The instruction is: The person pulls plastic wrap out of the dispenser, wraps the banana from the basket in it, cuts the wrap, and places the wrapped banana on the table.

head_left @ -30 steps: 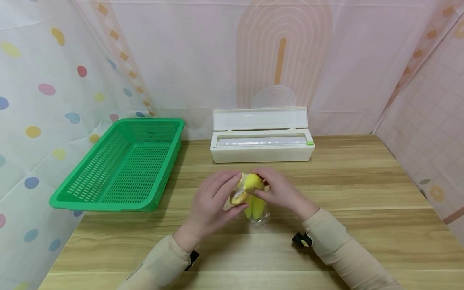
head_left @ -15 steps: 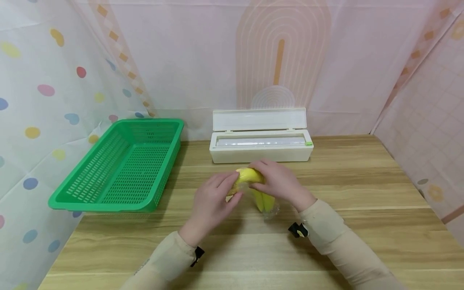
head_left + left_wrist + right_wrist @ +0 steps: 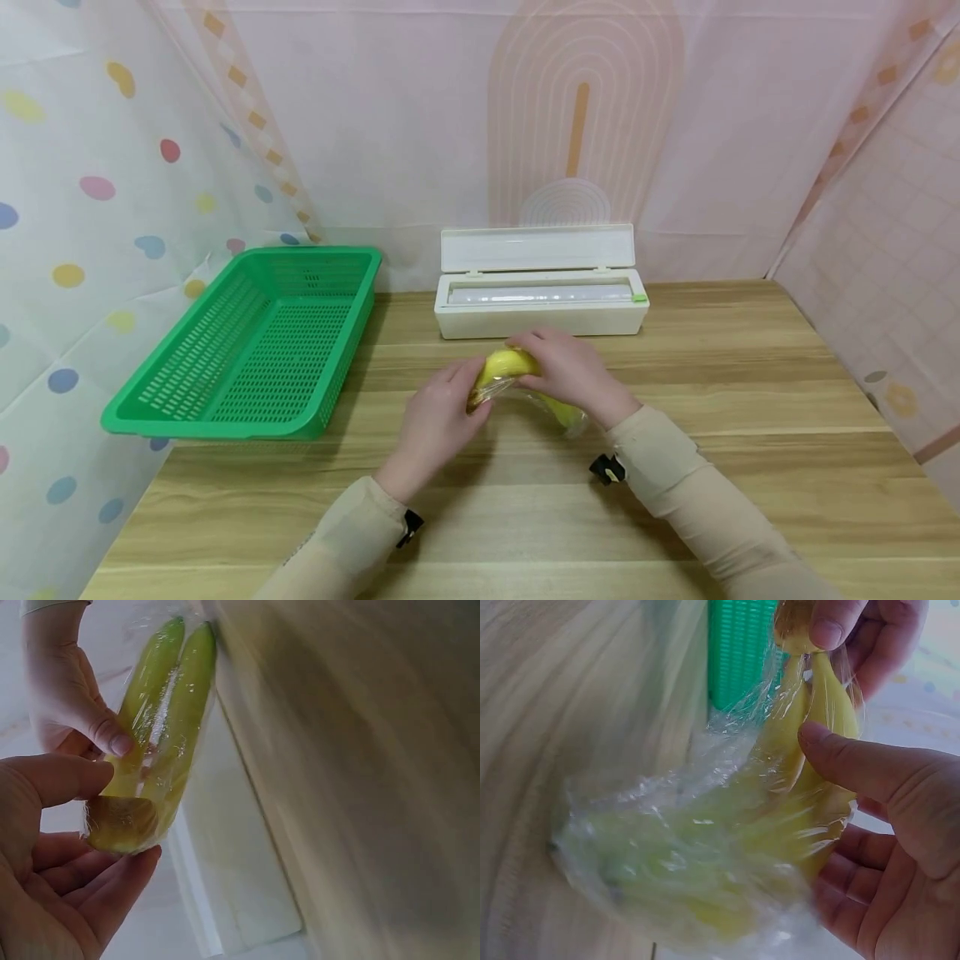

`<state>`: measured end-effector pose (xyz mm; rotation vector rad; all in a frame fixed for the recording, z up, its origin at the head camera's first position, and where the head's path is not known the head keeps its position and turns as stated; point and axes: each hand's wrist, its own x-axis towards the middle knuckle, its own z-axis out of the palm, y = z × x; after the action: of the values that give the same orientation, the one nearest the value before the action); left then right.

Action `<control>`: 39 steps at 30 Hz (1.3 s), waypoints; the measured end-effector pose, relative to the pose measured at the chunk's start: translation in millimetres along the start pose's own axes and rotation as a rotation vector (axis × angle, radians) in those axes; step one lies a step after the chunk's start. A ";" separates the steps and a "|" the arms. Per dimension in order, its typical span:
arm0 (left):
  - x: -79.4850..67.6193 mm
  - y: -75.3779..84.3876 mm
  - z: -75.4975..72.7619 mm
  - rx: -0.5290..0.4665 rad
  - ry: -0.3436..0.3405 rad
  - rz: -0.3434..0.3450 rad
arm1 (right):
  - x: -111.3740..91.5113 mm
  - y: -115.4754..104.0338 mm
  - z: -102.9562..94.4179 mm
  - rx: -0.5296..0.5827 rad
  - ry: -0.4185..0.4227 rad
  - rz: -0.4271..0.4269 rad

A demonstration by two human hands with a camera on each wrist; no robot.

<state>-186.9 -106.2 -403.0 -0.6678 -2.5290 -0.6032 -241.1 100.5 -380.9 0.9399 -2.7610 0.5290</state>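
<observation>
A small bunch of yellow bananas (image 3: 506, 364) is held above the table, covered in clear cling film (image 3: 682, 832). Two bananas show side by side in the left wrist view, with greenish tips. My left hand (image 3: 438, 417) holds the brown stem end between thumb and fingers. Farther along the bunch, my right hand (image 3: 573, 375) grips the bananas through the film, thumb on one side and fingers on the other. In the right wrist view the film hangs loose and crumpled around the tip end. Parts of the bananas are hidden behind my right hand in the head view.
Behind the hands stands a white cling film box (image 3: 540, 321), its lid raised and a film roll inside. A green slotted basket (image 3: 210, 428) is at the left. The wooden table (image 3: 750, 500) meets patterned cloth walls (image 3: 405, 125) at the back and sides.
The banana bunch has been turned so its tips swing to the right and up, nearer the right wrist. Both hands keep hold, and the right hand has shifted slightly up and left.
</observation>
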 end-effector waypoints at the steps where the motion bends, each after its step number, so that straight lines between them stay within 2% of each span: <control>1: 0.1 -0.1 0.6 -0.014 -0.027 -0.024 | 0.3 0.6 1.1 0.004 -0.004 0.003; 7: 1.0 -3.9 6.1 -0.064 -0.115 -0.106 | 1.5 4.9 8.9 0.040 -0.032 0.031; 20: 5.2 -12.9 12.4 -0.050 -0.325 -0.149 | 2.1 14.2 15.9 0.088 -0.090 -0.016; 26: 4.4 -14.1 13.3 -0.037 -0.353 -0.158 | -0.5 19.0 14.7 0.109 -0.119 -0.010; 31: 5.7 -14.6 12.6 -0.043 -0.389 -0.180 | -9.7 25.9 5.9 0.179 -0.086 -0.010; 36: 10.8 -11.7 5.7 0.038 -0.443 -0.207 | -23.7 31.6 -7.6 0.226 -0.036 0.000; 39: 16.3 -8.3 -0.9 0.096 -0.431 -0.181 | -32.8 33.9 -14.5 0.241 -0.013 -0.007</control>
<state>-203.8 -107.5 -396.2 -0.5882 -3.0231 -0.4279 -235.5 149.2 -385.9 1.0047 -2.7474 0.8719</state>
